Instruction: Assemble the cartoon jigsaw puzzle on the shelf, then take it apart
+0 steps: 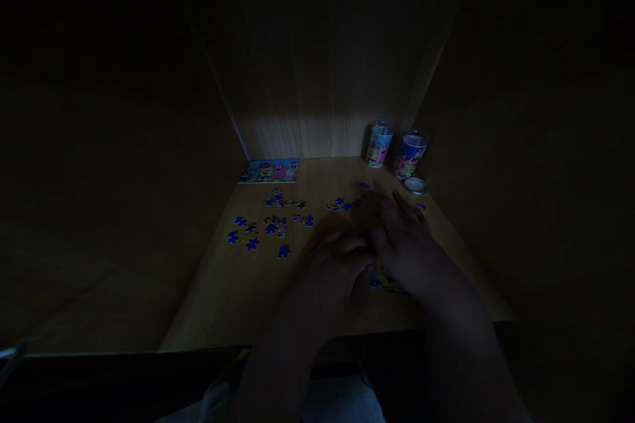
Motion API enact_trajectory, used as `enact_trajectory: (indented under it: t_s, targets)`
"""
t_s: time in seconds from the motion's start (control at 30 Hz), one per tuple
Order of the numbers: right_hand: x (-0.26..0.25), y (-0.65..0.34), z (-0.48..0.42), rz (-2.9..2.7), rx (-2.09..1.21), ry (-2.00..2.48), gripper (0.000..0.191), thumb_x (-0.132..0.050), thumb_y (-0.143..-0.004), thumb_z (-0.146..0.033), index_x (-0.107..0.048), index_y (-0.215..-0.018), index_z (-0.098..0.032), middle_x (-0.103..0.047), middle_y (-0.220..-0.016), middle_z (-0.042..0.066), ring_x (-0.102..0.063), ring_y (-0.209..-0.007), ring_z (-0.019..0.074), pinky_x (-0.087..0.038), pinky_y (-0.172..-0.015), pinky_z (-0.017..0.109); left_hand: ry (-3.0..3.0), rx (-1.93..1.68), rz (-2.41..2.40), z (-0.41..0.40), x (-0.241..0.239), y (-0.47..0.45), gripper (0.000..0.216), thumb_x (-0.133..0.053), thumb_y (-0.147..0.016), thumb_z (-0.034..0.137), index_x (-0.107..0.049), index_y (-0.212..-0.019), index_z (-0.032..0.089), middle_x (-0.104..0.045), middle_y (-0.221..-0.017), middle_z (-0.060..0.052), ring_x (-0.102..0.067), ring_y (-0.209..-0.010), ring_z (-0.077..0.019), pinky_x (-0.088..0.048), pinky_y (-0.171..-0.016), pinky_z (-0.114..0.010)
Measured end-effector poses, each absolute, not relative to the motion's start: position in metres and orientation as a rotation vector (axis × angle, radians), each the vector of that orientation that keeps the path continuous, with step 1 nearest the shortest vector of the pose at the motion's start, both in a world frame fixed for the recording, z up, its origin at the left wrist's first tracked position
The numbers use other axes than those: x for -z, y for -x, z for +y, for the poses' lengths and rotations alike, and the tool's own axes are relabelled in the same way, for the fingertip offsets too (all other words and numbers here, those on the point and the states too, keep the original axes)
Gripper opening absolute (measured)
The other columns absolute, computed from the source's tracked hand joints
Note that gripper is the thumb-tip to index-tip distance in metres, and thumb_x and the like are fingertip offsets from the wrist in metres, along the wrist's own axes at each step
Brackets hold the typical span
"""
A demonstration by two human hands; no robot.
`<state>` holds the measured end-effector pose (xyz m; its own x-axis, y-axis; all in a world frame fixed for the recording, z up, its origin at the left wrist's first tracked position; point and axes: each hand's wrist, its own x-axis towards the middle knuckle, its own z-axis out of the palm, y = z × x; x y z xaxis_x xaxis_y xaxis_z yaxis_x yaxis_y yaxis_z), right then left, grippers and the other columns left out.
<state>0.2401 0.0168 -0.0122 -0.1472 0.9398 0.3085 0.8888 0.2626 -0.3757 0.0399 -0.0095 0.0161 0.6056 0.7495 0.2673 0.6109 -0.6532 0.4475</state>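
In dim light, both my hands are close together over the right half of the wooden desk. Beneath them a joined jigsaw puzzle section (384,277) in yellow-green and purple is partly covered. My left hand (335,268) is curled at the section's left side, its thumb and fingers drawn together; what they pinch, if anything, is hidden. My right hand (404,241) lies across the upper part of the section with its fingers stretched apart toward the left. Just beyond the fingertips are loose blue-backed puzzle pieces (340,202).
More loose jigsaw pieces (270,228) are scattered on the desk's left half. A cartoon picture card (272,171) lies at the back left. Two cartoon-printed cans (378,145) stand at the back right, with a round metal lid (415,186) nearby. Wooden panels (317,79) enclose the desk.
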Motion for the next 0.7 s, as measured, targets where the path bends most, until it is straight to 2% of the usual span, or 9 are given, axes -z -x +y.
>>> enact_trajectory:
  t_s: [0.07, 0.13, 0.3, 0.4, 0.5, 0.57, 0.7]
  targets:
    - [0.016, -0.241, 0.02, -2.083, -0.145, 1.671, 0.063, -0.038, -0.112, -0.031, -0.038, -0.175, -0.022, -0.047, -0.178, 0.016, -0.034, -0.17, 0.041, -0.03, -0.133, 0.076, -2.524, -0.635, 1.092, -0.01, -0.016, -0.04, 0.021, -0.065, -0.107, 0.017, -0.083, -0.113, 0.027, -0.079, -0.114, -0.005, -0.069, -0.115, -0.0275, -0.057, -0.11, -0.052]
    - [0.018, -0.241, 0.021, -2.101, -0.161, 1.703, 0.061, -0.035, -0.114, -0.034, -0.04, -0.174, -0.023, -0.045, -0.18, 0.017, -0.034, -0.171, 0.0397, -0.03, -0.134, 0.076, -2.528, -0.647, 1.077, -0.011, -0.016, -0.04, 0.021, -0.065, -0.108, 0.019, -0.083, -0.112, 0.028, -0.079, -0.113, -0.005, -0.069, -0.116, -0.0273, -0.056, -0.111, -0.052]
    - [0.015, -0.241, 0.021, -2.117, -0.178, 1.675, 0.061, -0.033, -0.113, -0.031, -0.044, -0.172, -0.02, -0.05, -0.177, 0.015, -0.035, -0.17, 0.0384, -0.03, -0.137, 0.069, -2.529, -0.622, 1.072, -0.012, -0.018, -0.041, 0.018, -0.065, -0.108, 0.021, -0.082, -0.112, 0.025, -0.079, -0.112, -0.005, -0.069, -0.115, -0.0269, -0.056, -0.112, -0.05]
    - [0.015, -0.24, 0.022, -2.13, -0.185, 1.661, 0.065, -0.037, -0.111, -0.029, -0.039, -0.175, -0.023, -0.047, -0.179, 0.013, -0.032, -0.172, 0.0382, -0.029, -0.136, 0.072, -2.525, -0.614, 1.08, -0.012, -0.018, -0.041, 0.016, -0.065, -0.109, 0.022, -0.081, -0.11, 0.024, -0.079, -0.113, -0.005, -0.069, -0.114, -0.027, -0.056, -0.111, -0.05]
    - [0.017, -0.241, 0.025, -2.142, -0.182, 1.676, 0.063, -0.035, -0.11, -0.027, -0.043, -0.173, -0.021, -0.049, -0.177, 0.015, -0.035, -0.17, 0.0383, -0.026, -0.135, 0.077, -2.536, -0.644, 1.049, -0.011, -0.016, -0.041, 0.017, -0.063, -0.11, 0.02, -0.08, -0.112, 0.024, -0.079, -0.118, -0.005, -0.069, -0.118, -0.0264, -0.054, -0.114, -0.049]
    - [0.015, -0.241, 0.026, -2.109, -0.163, 1.672, 0.058, -0.036, -0.109, -0.028, -0.053, -0.164, -0.018, -0.056, -0.171, 0.017, -0.043, -0.165, 0.0384, -0.028, -0.133, 0.075, -2.549, -0.664, 1.025, -0.01, -0.015, -0.041, 0.018, -0.062, -0.11, 0.019, -0.079, -0.113, 0.024, -0.078, -0.118, -0.004, -0.068, -0.12, -0.026, -0.053, -0.116, -0.05]
    - [0.005, -0.238, 0.021, -2.043, -0.172, 1.528, 0.042, -0.041, -0.103, -0.024, -0.073, -0.13, -0.019, -0.079, -0.138, 0.015, -0.07, -0.134, 0.0325, -0.048, -0.123, 0.056, -2.545, -0.657, 1.086, -0.009, -0.013, -0.04, 0.016, -0.064, -0.11, 0.019, -0.079, -0.111, 0.023, -0.079, -0.115, -0.004, -0.069, -0.119, -0.0257, -0.054, -0.114, -0.048]
